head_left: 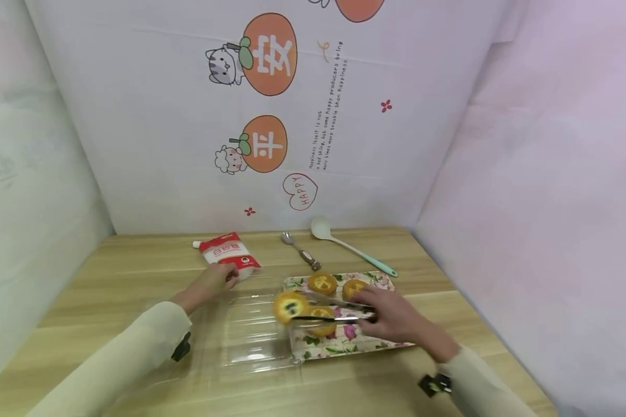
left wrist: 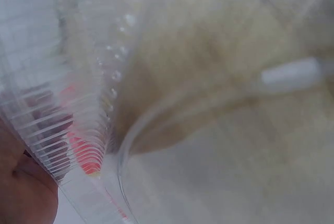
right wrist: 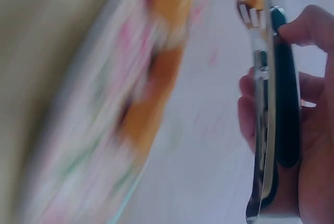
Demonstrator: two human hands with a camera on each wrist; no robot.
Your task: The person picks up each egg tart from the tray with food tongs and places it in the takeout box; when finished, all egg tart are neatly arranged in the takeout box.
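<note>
My right hand (head_left: pixel 391 313) grips metal tongs (right wrist: pixel 284 93) with dark green handle pads. A round yellow egg tart (head_left: pixel 288 306) is held in the tong tips, over the near side of a clear plastic box (head_left: pixel 255 333). On the floral tray (head_left: pixel 355 346) sit more tarts (head_left: pixel 321 282), partly hidden by the tongs and hand. My left hand (head_left: pixel 214 284) has curled fingers at the raised clear lid of the box and seems to pinch its edge. Ridged clear plastic (left wrist: pixel 88 130) fills much of the left wrist view, with part of that hand at the left.
Behind my left hand lies a red and white sugar bag (head_left: pixel 229 252) with a white spout. A small fork-like utensil (head_left: pixel 301 252) and a pale ladle (head_left: pixel 344 243) with a mint handle lie at the back. A printed cloth wall (head_left: pixel 188 174) closes off the table.
</note>
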